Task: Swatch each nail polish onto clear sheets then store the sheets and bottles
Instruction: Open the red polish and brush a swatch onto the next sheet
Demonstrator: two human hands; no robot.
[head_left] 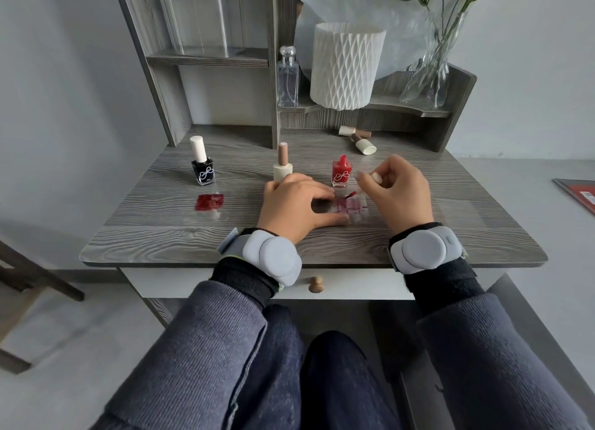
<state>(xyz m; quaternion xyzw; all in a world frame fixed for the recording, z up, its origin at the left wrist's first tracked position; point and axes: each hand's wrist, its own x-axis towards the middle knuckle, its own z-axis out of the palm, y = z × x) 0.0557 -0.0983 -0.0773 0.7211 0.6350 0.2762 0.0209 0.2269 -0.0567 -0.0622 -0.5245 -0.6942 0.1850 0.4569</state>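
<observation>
My left hand (297, 204) lies flat on the desk, fingers pressing the left edge of a clear sheet (354, 209) smeared with reddish polish. My right hand (397, 191) pinches the white brush cap (370, 176), and its red-tipped brush (349, 195) touches the sheet. The open red polish bottle (342, 172) stands just behind the sheet. A black polish bottle (202, 167) with a white cap stands at the left. In front of it lies a sheet swatched dark red (209, 202). A cream bottle with a brown cap (283, 164) stands behind my left hand.
Two more cream-and-brown bottles (360, 140) lie on their sides at the back right of the desk (161, 236). On the shelf stand a glass perfume bottle (287, 78), a white ribbed lamp (346, 66) and a glass vase (428, 78). A clear acrylic box (203, 20) sits upper left.
</observation>
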